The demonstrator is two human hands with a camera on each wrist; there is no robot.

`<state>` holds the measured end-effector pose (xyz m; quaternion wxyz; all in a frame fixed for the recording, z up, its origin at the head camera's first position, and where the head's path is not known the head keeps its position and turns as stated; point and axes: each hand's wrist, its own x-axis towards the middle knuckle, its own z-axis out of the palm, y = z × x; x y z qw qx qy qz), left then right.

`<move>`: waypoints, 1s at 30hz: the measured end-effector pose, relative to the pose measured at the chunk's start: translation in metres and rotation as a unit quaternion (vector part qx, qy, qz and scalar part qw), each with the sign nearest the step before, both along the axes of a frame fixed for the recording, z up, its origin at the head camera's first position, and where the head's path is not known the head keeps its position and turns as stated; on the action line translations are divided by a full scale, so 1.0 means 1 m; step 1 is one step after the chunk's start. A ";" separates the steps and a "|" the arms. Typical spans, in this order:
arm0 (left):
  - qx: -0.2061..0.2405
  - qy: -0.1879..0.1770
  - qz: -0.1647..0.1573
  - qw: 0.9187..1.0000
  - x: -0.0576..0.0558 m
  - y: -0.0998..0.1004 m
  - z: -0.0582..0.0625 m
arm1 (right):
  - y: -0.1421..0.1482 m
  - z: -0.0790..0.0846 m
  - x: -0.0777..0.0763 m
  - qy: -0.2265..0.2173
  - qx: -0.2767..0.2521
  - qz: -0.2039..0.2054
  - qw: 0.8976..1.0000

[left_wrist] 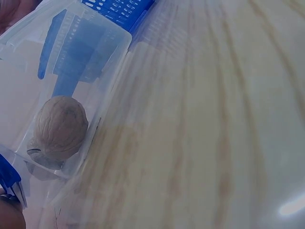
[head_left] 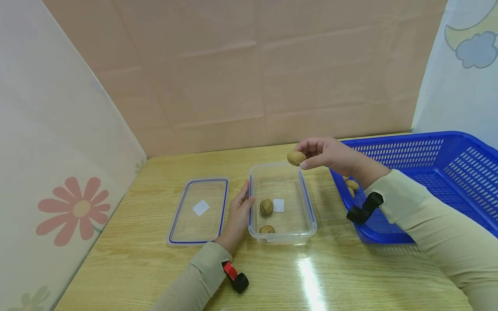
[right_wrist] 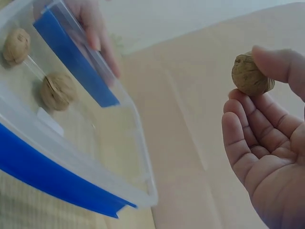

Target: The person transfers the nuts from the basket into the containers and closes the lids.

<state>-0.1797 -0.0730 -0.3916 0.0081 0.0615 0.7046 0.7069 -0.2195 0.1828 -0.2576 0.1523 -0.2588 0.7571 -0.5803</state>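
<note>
My right hand (head_left: 326, 153) pinches a walnut (head_left: 296, 158) between thumb and fingertips, above the far right corner of a clear plastic container (head_left: 288, 235). In the right wrist view, that walnut (right_wrist: 251, 75) shows against the backdrop, well apart from the container. My left hand (head_left: 238, 214) lies along the container's left side, straight fingers against the outer wall and thumb at the rim. Inside stand one walnut (head_left: 266, 207) near the left wall and another walnut (head_left: 267, 229) at the near end.
A clear lid (head_left: 183, 220) with a blue seal lies left of the container. To the right, a blue plastic basket (head_left: 447, 166) holds several walnuts (head_left: 352, 185), partly hidden by my right arm. A beige backdrop (head_left: 202, 86) rises behind the wooden table (head_left: 128, 259).
</note>
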 end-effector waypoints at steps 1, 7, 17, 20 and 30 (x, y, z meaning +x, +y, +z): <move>-0.001 0.001 0.000 1.000 0.000 0.000 0.000 | -0.002 -0.001 0.000 -0.004 0.003 0.003 1.000; -0.003 0.002 0.003 1.000 0.001 0.000 0.000 | -0.013 -0.006 0.002 -0.020 0.021 0.017 0.999; -0.001 0.002 0.000 1.000 0.002 0.001 0.000 | -0.019 -0.015 0.003 -0.034 0.031 0.024 0.999; -0.001 0.003 0.001 1.000 0.003 0.001 0.001 | -0.019 -0.014 0.003 -0.038 0.032 0.012 0.999; 0.003 0.012 0.001 1.000 0.004 0.001 0.002 | -0.020 -0.013 0.003 -0.044 0.026 0.010 0.999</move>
